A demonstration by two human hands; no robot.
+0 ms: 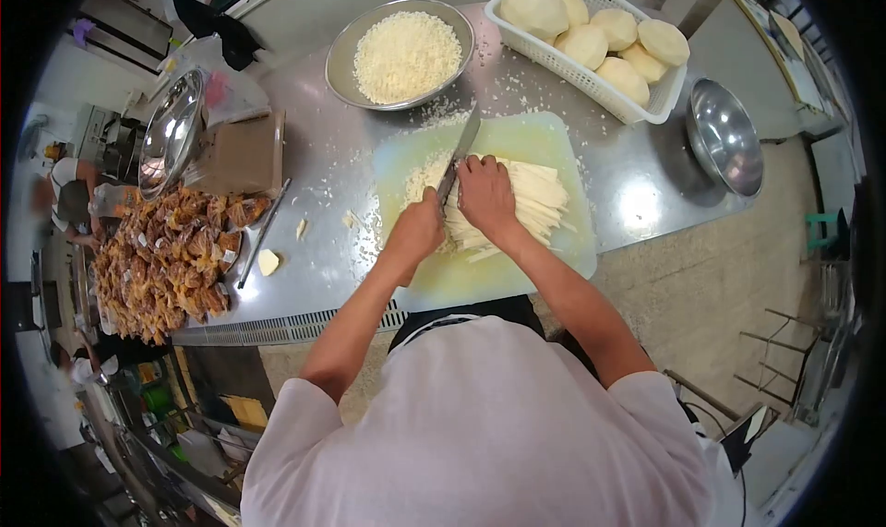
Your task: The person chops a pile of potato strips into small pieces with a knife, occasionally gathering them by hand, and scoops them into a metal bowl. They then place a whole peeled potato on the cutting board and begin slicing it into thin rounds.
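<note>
My left hand (417, 229) grips the handle of a kitchen knife (468, 137), its blade pointing away from me across the cutting board (574, 241). Just right of the blade, my right hand (486, 193) presses down with bent fingers on a pile of pale vegetable strips (533, 197). Finely chopped bits (423, 174) lie on the board left of the knife. Beyond the board, a metal bowl (338, 65) holds a heap of chopped pale pieces (408, 56). My hands hide part of the strips and the knife handle.
A white basket (591, 77) of peeled round vegetables (581, 44) stands at the back right, near a steel bowl (731, 144). Brown bagged items (166, 269) cover the table's left end. A dark rod (264, 234) and a small pale chunk (269, 262) lie nearby. Other people are far left.
</note>
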